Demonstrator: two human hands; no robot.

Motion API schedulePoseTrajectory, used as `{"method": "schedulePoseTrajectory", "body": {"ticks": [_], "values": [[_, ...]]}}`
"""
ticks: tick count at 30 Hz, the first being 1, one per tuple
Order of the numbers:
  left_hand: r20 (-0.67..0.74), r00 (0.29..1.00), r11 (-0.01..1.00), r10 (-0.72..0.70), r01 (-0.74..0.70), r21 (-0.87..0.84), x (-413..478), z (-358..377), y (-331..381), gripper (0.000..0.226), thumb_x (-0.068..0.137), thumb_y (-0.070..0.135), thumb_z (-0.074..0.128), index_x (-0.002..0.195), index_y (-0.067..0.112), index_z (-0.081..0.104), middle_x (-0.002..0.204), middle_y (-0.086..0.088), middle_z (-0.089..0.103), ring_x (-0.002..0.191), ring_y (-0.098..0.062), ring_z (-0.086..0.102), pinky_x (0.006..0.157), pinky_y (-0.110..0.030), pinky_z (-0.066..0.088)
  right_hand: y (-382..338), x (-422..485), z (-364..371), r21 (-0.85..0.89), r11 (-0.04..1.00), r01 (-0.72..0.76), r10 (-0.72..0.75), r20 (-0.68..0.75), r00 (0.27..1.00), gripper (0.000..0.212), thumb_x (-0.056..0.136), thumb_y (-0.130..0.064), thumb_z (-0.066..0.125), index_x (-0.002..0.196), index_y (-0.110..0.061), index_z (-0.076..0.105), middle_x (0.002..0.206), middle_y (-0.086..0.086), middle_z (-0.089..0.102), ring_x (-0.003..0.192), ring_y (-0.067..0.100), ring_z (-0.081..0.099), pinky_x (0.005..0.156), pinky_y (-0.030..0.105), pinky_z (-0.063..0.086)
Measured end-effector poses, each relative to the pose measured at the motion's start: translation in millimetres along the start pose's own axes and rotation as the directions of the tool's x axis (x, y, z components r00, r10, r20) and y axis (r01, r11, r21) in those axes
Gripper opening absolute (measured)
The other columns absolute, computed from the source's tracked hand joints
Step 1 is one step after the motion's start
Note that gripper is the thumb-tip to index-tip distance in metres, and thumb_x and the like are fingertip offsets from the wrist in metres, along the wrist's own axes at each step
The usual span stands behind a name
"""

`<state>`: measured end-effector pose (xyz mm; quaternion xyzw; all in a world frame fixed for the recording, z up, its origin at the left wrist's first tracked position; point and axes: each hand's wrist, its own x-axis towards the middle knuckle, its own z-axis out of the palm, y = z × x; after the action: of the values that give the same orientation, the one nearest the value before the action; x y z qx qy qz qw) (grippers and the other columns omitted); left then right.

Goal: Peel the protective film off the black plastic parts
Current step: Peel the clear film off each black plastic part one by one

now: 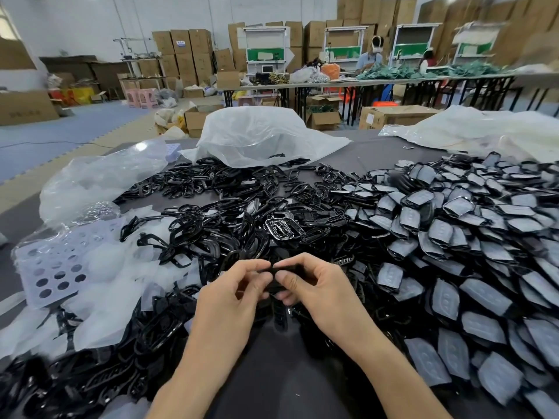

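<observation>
Left hand (239, 287), right hand (308, 285) pinch crosswise black part (273, 268).

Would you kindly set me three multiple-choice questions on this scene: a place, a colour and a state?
1. Where do the film-covered parts lie? A. on the person's right B. on the person's left C. on the floor
2. What colour is the sheet with round holes? A. red B. pale purple C. green
3. What are the left hand and right hand doing? A. resting flat B. pinching one black part C. waving in the air
Answers: 1 A, their grey pile fills the right side; 2 B, it looks lilac; 3 B, both grips close on it.
</observation>
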<state>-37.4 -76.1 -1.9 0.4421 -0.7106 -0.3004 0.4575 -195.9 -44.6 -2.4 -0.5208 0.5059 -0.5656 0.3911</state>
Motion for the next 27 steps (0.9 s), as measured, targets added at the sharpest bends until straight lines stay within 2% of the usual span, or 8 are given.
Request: {"method": "schedulePoseTrajectory", "body": {"ticks": [4,8,11,15,18,20,23,27], "values": [[-0.032,0.994,0.952,0.106,-0.092,0.292,1.0,-6.0,-5.0,0.020,0.096,0.039,0.050,0.113,0.041,0.060,0.100,0.027,0.065,0.096,0.005,0.061,0.080,-0.019,0.048,5.7,5.2,-9.7,-0.089,0.996,0.015,-0.035,-0.215,0.976,0.014,0.095,-0.022,0.068,0.093,-0.036,0.071,0.074,-0.003,0.075,0.067,0.010,0.072,0.065,0.022,0.055],[0.068,0.985,0.789,0.161,-0.170,0.590,0.4,-5.1,-16.4,0.022,0.095,0.027,0.060,0.116,0.023,0.065,0.108,0.009,0.062,0.101,-0.018,0.057,0.088,-0.037,0.050,8.7,10.4,-19.5,-0.019,0.999,0.030,-0.035,-0.346,0.938,0.009,0.095,-0.025,0.068,0.095,-0.033,0.071,0.076,-0.003,0.076,0.069,0.012,0.073,0.070,0.029,0.057],[0.089,0.990,0.711,0.111,-0.142,0.689,0.3,-3.6,-17.6,0.032,0.094,0.031,0.062,0.124,0.020,0.063,0.113,0.003,0.061,0.104,-0.023,0.056,0.092,-0.039,0.047,11.1,10.8,-18.5,-0.003,0.999,0.035,-0.034,-0.362,0.932,0.011,0.095,-0.024,0.067,0.094,-0.035,0.070,0.080,-0.006,0.076,0.073,0.014,0.074,0.074,0.035,0.059],[0.086,0.994,0.727,0.064,-0.105,0.679,2.1,-3.6,-17.7,0.032,0.097,0.034,0.056,0.127,0.025,0.062,0.110,0.006,0.059,0.105,-0.020,0.055,0.093,-0.036,0.044,11.6,11.0,-18.2,-0.001,0.999,0.040,-0.037,-0.364,0.931,0.011,0.096,-0.025,0.067,0.095,-0.035,0.070,0.082,-0.006,0.076,0.074,0.015,0.074,0.075,0.036,0.060],[0.059,0.996,0.825,0.060,-0.083,0.559,2.1,-4.7,-18.0,0.022,0.096,0.030,0.056,0.117,0.032,0.063,0.104,0.015,0.053,0.091,-0.011,0.057,0.080,-0.033,0.049,11.6,10.7,-17.9,0.004,0.999,0.037,-0.033,-0.363,0.931,0.011,0.096,-0.025,0.067,0.096,-0.035,0.070,0.082,-0.006,0.076,0.075,0.015,0.074,0.076,0.036,0.060],[0.021,0.999,0.896,0.049,-0.053,0.441,4.2,-5.3,-20.0,0.017,0.097,0.029,0.055,0.111,0.037,0.061,0.102,0.021,0.050,0.086,-0.003,0.059,0.072,-0.022,0.048,11.8,10.2,-17.3,0.000,1.000,0.031,-0.029,-0.358,0.933,0.011,0.096,-0.025,0.066,0.096,-0.035,0.070,0.083,-0.007,0.076,0.076,0.014,0.074,0.076,0.036,0.060],[0.001,0.998,0.944,0.059,-0.056,0.325,6.3,-7.0,-21.2,0.016,0.097,0.029,0.059,0.108,0.040,0.061,0.102,0.028,0.054,0.096,0.013,0.054,0.074,-0.010,0.043,12.2,9.7,-17.4,-0.006,1.000,0.031,-0.031,-0.355,0.934,0.010,0.096,-0.026,0.066,0.097,-0.035,0.070,0.083,-0.007,0.075,0.076,0.014,0.074,0.076,0.035,0.060],[0.052,0.996,0.952,0.071,-0.083,0.295,4.5,-10.8,-16.9,0.019,0.099,0.047,0.047,0.091,0.043,0.064,0.090,0.028,0.064,0.087,0.003,0.060,0.070,-0.012,0.045,11.8,10.1,-16.9,-0.005,0.999,0.036,-0.035,-0.356,0.934,0.011,0.096,-0.027,0.066,0.096,-0.038,0.070,0.084,-0.008,0.076,0.076,0.014,0.074,0.076,0.035,0.060]]}}
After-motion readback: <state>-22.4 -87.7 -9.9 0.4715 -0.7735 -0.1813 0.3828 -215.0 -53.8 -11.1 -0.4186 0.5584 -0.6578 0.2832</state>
